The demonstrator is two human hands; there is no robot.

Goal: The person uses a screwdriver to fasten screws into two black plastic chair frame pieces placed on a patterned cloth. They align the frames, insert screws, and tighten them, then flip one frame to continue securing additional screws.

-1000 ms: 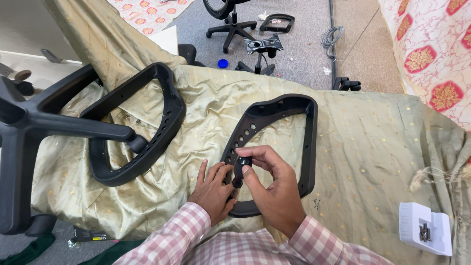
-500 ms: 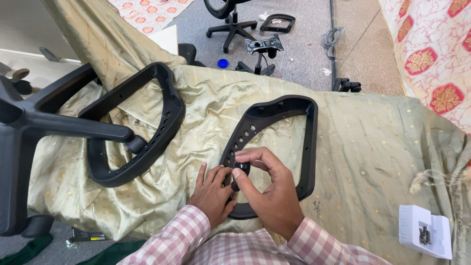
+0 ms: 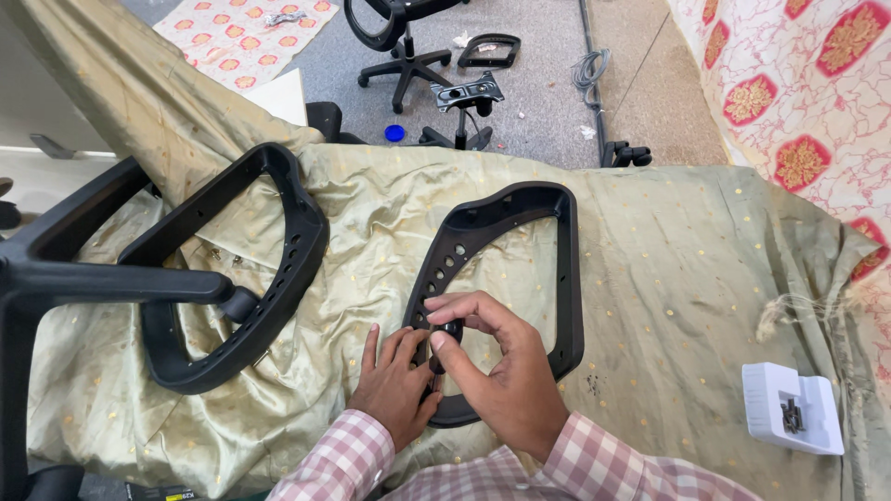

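Black knob (image 3: pixel 452 330) pinched in right hand (image 3: pixel 501 376) fingers, left hand (image 3: pixel 397 385) flat, fingers spread, steadying armrest frame (image 3: pixel 568 278); best kept square to its hole.

The black armrest frame (image 3: pixel 520 269) is a big plastic loop with an open middle, so the cloth shows through it. It lies flat on the green-gold cloth (image 3: pixel 668 260), near the middle of the cloth. Its far end is wide with round corners. Its right side is a plain smooth bar. Its left side is a broader strip with a row of small round holes running down it. The near end curves round and is partly hidden under fingers. A small black knob-like part (image 3: pixel 452 329) sits on the holed strip at the near end, touching it; its exact shape is too small to tell.
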